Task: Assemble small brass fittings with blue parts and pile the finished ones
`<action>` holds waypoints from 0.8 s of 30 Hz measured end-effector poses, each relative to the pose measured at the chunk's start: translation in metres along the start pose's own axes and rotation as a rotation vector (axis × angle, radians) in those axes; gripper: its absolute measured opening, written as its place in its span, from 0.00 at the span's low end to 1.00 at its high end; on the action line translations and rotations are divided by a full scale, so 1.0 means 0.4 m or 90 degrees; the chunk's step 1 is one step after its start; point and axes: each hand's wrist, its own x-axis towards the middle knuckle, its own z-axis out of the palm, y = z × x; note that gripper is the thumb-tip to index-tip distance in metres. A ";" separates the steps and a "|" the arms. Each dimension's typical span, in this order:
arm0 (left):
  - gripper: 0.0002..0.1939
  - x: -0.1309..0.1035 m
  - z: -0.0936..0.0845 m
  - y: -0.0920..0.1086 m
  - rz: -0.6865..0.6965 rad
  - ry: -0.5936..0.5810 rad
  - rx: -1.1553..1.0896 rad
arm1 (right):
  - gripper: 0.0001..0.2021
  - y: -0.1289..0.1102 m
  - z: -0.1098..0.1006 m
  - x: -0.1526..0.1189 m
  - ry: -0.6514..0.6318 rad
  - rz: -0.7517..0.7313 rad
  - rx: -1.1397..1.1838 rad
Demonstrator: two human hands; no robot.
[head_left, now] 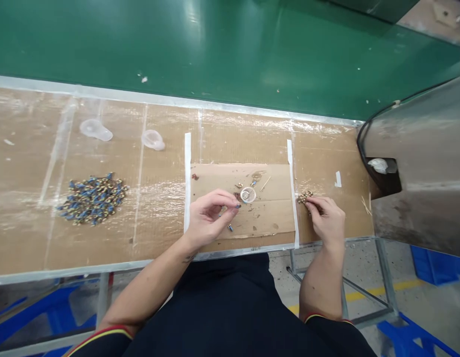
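My left hand (211, 218) hovers over the cardboard sheet, thumb and forefinger pinching a small blue part (237, 206). Just past its fingertips sits a small round clear dish (248, 195) with something shiny inside. A blue-and-brass piece (230, 227) lies beneath the left hand, partly hidden by it. My right hand (326, 215) is at a small pile of brass-coloured parts (303, 197), thumb and forefinger closed at its near edge. Whatever sits between those right fingertips is too small to make out.
A large heap of blue-and-brass pieces (94, 199) lies on the left. Two translucent plastic cups (96, 130) rest behind it. White tape strips (293, 193) flank the cardboard sheet (270, 218), which bears a thin stick (266, 184). A metal housing (423, 198) stands right.
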 end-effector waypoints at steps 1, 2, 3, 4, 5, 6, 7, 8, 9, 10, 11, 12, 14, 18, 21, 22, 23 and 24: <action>0.03 0.000 -0.001 0.000 -0.011 0.002 0.004 | 0.08 -0.002 0.001 -0.001 0.011 0.011 0.016; 0.03 -0.001 -0.002 -0.001 -0.019 0.003 0.009 | 0.08 -0.004 0.002 -0.001 0.027 0.024 0.032; 0.04 -0.001 -0.004 -0.002 -0.026 0.002 0.015 | 0.07 -0.005 0.004 -0.002 0.046 0.036 0.047; 0.04 -0.001 -0.005 -0.003 -0.032 0.000 0.021 | 0.07 -0.005 0.006 -0.003 0.069 0.049 0.061; 0.04 -0.001 -0.005 -0.005 -0.037 -0.002 0.027 | 0.07 -0.005 0.010 -0.004 0.093 0.062 0.075; 0.04 -0.001 -0.006 -0.006 -0.039 -0.002 0.032 | 0.07 -0.004 0.013 -0.005 0.117 0.074 0.089; 0.04 -0.001 -0.005 -0.008 -0.042 -0.002 0.036 | 0.07 -0.002 0.017 -0.005 0.138 0.087 0.104; 0.04 0.000 -0.004 -0.009 -0.045 -0.001 0.041 | 0.07 -0.001 0.020 -0.006 0.156 0.099 0.120; 0.05 0.000 -0.004 -0.010 -0.050 0.000 0.046 | 0.08 0.001 0.023 -0.007 0.171 0.109 0.136; 0.05 0.000 -0.003 -0.011 -0.054 0.001 0.050 | 0.08 0.002 0.024 -0.008 0.179 0.118 0.150; 0.06 0.001 -0.002 -0.012 -0.058 0.001 0.055 | 0.08 0.001 0.024 -0.008 0.184 0.127 0.164; 0.06 0.001 -0.002 -0.013 -0.061 0.000 0.058 | 0.08 -0.001 0.024 -0.009 0.192 0.137 0.181; 0.05 0.002 -0.002 -0.015 -0.065 -0.003 0.062 | 0.08 -0.015 0.023 -0.012 0.214 0.155 0.228; 0.03 -0.001 0.004 -0.010 -0.088 -0.020 0.064 | 0.07 -0.094 0.025 -0.023 0.258 0.148 0.373; 0.04 -0.016 0.025 0.001 -0.110 -0.036 0.042 | 0.08 -0.186 0.035 -0.035 0.209 0.107 0.480; 0.04 -0.024 0.035 0.004 -0.115 -0.039 0.026 | 0.09 -0.217 0.040 -0.040 0.186 0.097 0.520; 0.03 -0.034 0.045 0.008 -0.119 -0.040 0.008 | 0.09 -0.246 0.046 -0.044 0.165 0.090 0.560; 0.03 -0.045 0.055 0.011 -0.125 -0.040 -0.009 | 0.10 -0.273 0.053 -0.048 0.145 0.089 0.598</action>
